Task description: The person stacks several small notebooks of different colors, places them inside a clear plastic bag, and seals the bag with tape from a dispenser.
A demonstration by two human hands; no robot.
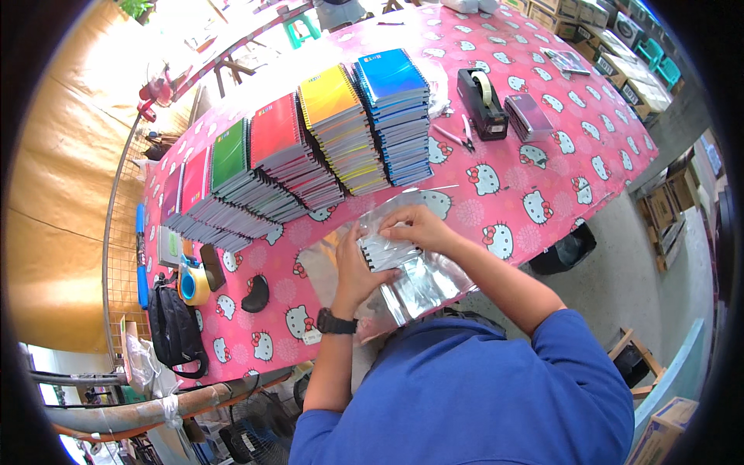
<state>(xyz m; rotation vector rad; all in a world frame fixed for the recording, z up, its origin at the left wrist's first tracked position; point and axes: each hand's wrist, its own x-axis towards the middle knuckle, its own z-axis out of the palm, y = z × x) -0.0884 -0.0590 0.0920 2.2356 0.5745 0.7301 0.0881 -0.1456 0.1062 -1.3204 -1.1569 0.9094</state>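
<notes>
Close in front of me lies a small bundle of spiral notebooks [386,254], with white pages and black coils, on or inside a clear plastic bag [430,285]. My left hand [355,267] grips the bundle's left side, its thumb along the near edge. At the bundle's far edge, my right hand [418,228] is closed in a pinch; what lies between the fingertips is too small to make out. Beyond my hands stand tall stacks of spiral notebooks: purple [172,192], pink [198,182], green [230,159], red [277,132], yellow [332,94] and blue [394,75].
A pink patterned cloth [465,198] covers the table. Beyond my right hand are a black tape dispenser [487,116], pink-handled cutters [456,136] and purple notebooks [529,118]. At left lie a black pouch [175,325], tape rolls [194,285] and a dark rounded object [256,294].
</notes>
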